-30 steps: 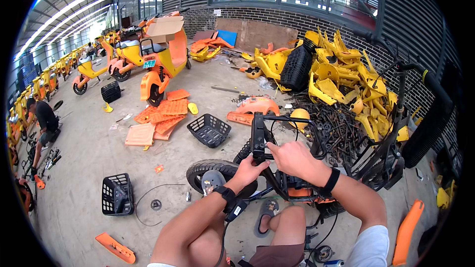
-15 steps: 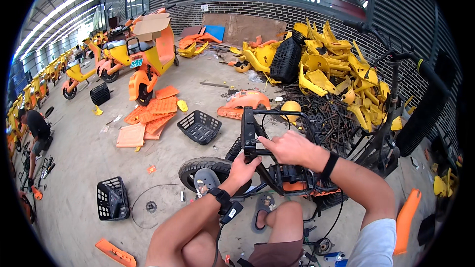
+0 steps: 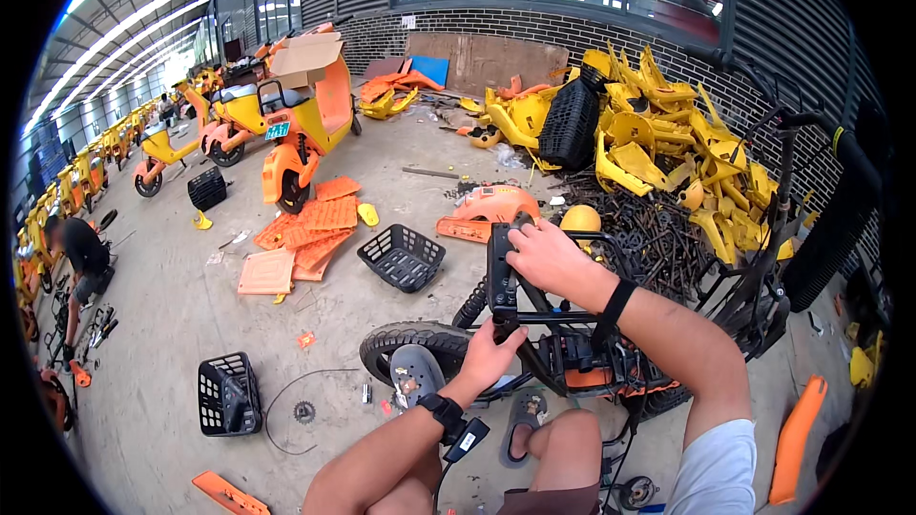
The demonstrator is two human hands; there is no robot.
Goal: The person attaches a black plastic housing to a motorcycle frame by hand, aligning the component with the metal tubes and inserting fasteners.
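A stripped scooter frame (image 3: 546, 351) of black tubes stands in front of me, its rear wheel (image 3: 380, 351) and coil spring (image 3: 470, 305) at the left. A black bracket (image 3: 499, 278) with bolt holes sits across the rear end of the frame. My left hand (image 3: 485, 362) is closed round the bracket's near end, thumb on its right side. At the far end, my right hand (image 3: 558, 262) has its fingers curled over the bracket; the fingertips are partly hidden. No tool shows in either hand.
Black crates (image 3: 401, 257) and orange panels (image 3: 310, 229) lie left of the frame. Yellow body parts (image 3: 649, 133) are heaped at the wall, beside dark metal pieces (image 3: 658, 229). Whole scooters (image 3: 296, 133) stand at back left. Another person (image 3: 84, 257) crouches at far left.
My right hand has gone from pressing an outstretched index finger on the bracket's side to curling over its far end. The left hand keeps its hold. The whole view has shifted slightly.
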